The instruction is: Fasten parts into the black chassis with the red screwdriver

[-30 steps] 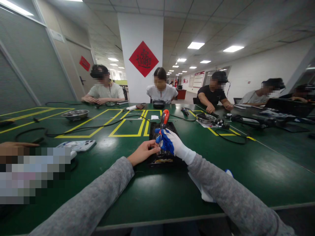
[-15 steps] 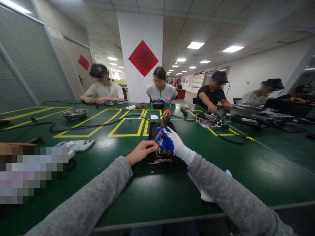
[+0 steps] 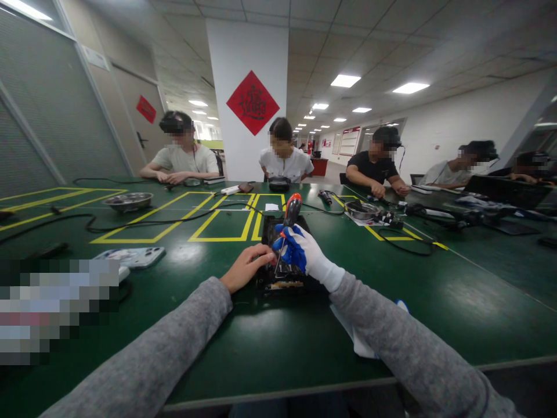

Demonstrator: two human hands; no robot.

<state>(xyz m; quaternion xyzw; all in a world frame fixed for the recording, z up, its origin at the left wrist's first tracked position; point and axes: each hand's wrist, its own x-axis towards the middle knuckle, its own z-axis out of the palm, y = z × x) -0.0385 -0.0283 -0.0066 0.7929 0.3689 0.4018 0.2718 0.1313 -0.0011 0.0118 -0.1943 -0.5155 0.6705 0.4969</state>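
A black device, perhaps an opened tablet or laptop part, lies on the green table in front of me. My right hand, in a white glove with blue-coated fingers, is closed round a screwdriver with a red and black handle. The screwdriver leans slightly, its thin shaft pointing down to the device's lower left part. Whether the tip touches a screw is too small to tell. My left hand is bare, its fingers stretched over the device's left edge, close to the shaft.
A white glove lies under my right forearm. Phones rest at left. Metal bowls, black cables and yellow tape outlines spread over the table. Several people sit along the far side.
My left hand has drawn back slightly to the left, away from the screwdriver shaft. The right hand stays on the screwdriver. Another person's arm at the left edge has gone from view.
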